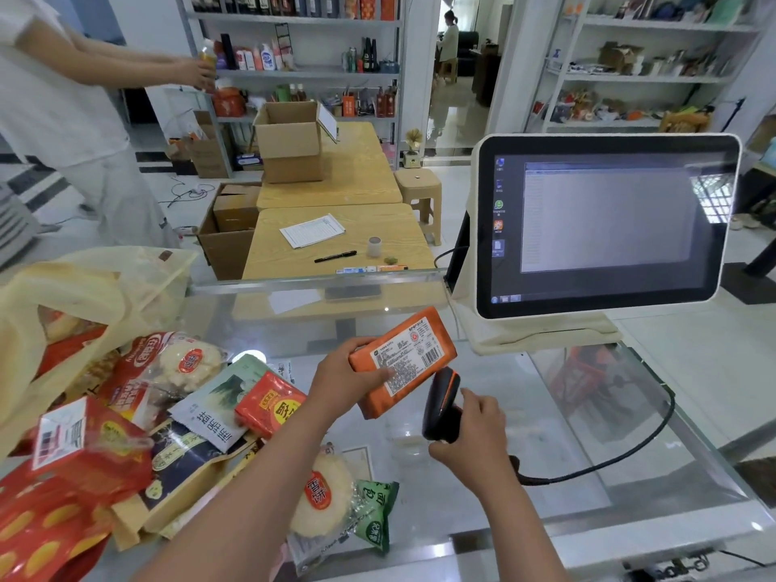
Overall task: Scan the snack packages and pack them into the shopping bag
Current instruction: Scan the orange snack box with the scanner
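My left hand [342, 382] grips an orange snack package [405, 361] above the glass counter, its white barcode label turned up. Just right of it, my right hand [474, 434] holds a black and orange barcode scanner [443, 405] whose head points at the package's lower edge. A cream shopping bag [63, 296] stands open at the left with some red packs inside. Several snack packages [189, 413] lie heaped on the counter between the bag and my left arm, among them a round rice cake pack [321, 499] and a green pack [376, 514].
A touchscreen register [604, 224] stands at the right on the glass counter [588, 434]; the scanner's black cable [638, 447] loops over the glass. Another person [63, 98] stands at the far left by the shelves. Wooden tables with cardboard boxes lie beyond the counter.
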A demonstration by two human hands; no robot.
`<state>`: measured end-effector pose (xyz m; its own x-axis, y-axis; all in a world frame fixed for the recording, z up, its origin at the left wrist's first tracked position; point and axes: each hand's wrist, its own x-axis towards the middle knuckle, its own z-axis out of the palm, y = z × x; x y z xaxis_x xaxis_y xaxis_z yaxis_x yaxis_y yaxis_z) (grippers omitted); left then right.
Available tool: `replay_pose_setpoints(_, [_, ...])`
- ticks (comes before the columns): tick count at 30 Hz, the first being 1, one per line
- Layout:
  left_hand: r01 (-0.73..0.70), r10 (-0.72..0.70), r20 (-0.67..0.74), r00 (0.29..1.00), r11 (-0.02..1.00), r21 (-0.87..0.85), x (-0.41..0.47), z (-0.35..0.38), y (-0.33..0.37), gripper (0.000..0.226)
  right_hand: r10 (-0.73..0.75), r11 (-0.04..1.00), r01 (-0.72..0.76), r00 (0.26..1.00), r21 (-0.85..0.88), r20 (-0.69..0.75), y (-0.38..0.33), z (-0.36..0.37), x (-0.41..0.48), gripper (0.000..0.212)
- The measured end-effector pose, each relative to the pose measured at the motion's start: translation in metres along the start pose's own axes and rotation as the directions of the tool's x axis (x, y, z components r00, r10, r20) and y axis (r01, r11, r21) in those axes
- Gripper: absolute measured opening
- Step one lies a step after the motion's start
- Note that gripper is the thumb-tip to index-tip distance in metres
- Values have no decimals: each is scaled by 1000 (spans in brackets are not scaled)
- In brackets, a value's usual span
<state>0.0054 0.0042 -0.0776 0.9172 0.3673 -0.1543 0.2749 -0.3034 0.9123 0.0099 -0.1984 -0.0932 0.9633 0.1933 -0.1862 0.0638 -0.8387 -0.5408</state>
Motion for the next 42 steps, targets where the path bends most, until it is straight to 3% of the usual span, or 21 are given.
replay_pose_setpoints(2, [5, -5, -19, 1000, 1000, 7, 0, -7, 5, 51, 18, 994, -34, 990, -104, -142, -10, -2, -4, 86])
replay_pose_setpoints(4, [-2, 4, -53, 999, 999, 38, -1, -18, 11, 52, 5, 999, -20, 958, -49, -287, -27, -2, -8, 76])
replay_pose_setpoints(6, [-35, 42, -96, 995, 996, 81, -4, -29, 18, 52, -4, 986, 55, 951, 156, -311, -50, 0, -8, 65])
replay_pose_setpoints(7, [-72, 88, -120, 989, 988, 133, -6, -36, 22, 53, 21, 939, 61, 972, 339, -233, -64, 1, -5, 62])
replay_pose_setpoints(9, [-169, 217, -138, 966, 940, 297, -14, -50, 27, 55, 50, 681, -92, 996, 726, 80, -98, 1, -2, 58])
replay_pose_setpoints(12, [-372, 496, -92, 863, 749, 549, -26, -73, 31, 53, -82, 218, -341, 927, 914, 366, -144, 1, 0, 44])
replay_pose_setpoints(15, [-475, 678, -24, 734, 539, 696, -36, -101, 32, 63, -210, 17, -393, 897, 919, 388, -178, 3, 0, 43])
replay_pose_setpoints(18, [-566, 713, 73, 697, 485, 667, -56, -133, 41, 63, -295, -91, -458, 860, 884, 416, -207, 7, -2, 46])
replay_pose_setpoints(20, [-569, 685, 27, 728, 582, 580, -72, -156, 47, 54, -308, -61, -473, 846, 879, 435, -224, 11, -5, 48])
replay_pose_setpoints(21, [-537, 671, -69, 738, 646, 543, -79, -168, 46, 49, -309, -40, -477, 842, 878, 443, -231, 14, -6, 47])
replay_pose_setpoints(23, [-395, 600, -346, 721, 766, 507, -87, -197, 35, 40, -320, -17, -499, 824, 866, 468, -244, 19, -10, 35])
replay_pose_setpoints(25, [-162, 480, -584, 654, 843, 512, -90, -231, 13, 43, -327, 1, -515, 810, 857, 487, -257, 23, -15, 26])
replay_pose_setpoints(27, [195, 321, -705, 632, 815, 546, -90, -264, -14, 64, -343, 36, -512, 800, 858, 492, -269, 28, -23, 27])
replay_pose_setpoints(29, [495, 133, -743, 656, 667, 557, -91, -289, -43, 83, -372, 96, -496, 786, 863, 494, -280, 35, -32, 27])
replay_pose_setpoints(31, [609, -6, -732, 682, 560, 562, -92, -304, -72, 75, -419, 151, -492, 754, 858, 506, -294, 41, -45, 23])
replay_pose_setpoints(34, [597, -21, -741, 672, 606, 525, -90, -331, -94, 31, -453, 251, -459, 723, 853, 522, -317, 48, -65, 23])
replay_pose_setpoints(36, [518, 91, -773, 628, 692, 503, -88, -355, -97, 31, -454, 331, -448, 696, 831, 556, -327, 54, -77, 28])
replay_pose_setpoints(38, [340, 294, -769, 568, 767, 545, -90, -381, -86, 26, -471, 405, -444, 648, 799, 598, -335, 62, -89, 34])
replay_pose_setpoints(40, [138, 539, -685, 489, 728, 671, -94, -407, -70, 24, -384, 520, -469, 618, 714, 686, -356, 78, -96, 47])
replay_pose_setpoints(41, [62, 647, -610, 457, 662, 747, -97, -420, -63, 27, -311, 583, -449, 646, 677, 697, -361, 89, -100, 70])
replay_pose_setpoints(42, [0, 728, -529, 436, 588, 809, -98, -432, -57, 30, -333, 567, -426, 664, 705, 669, -356, 101, -102, 87])
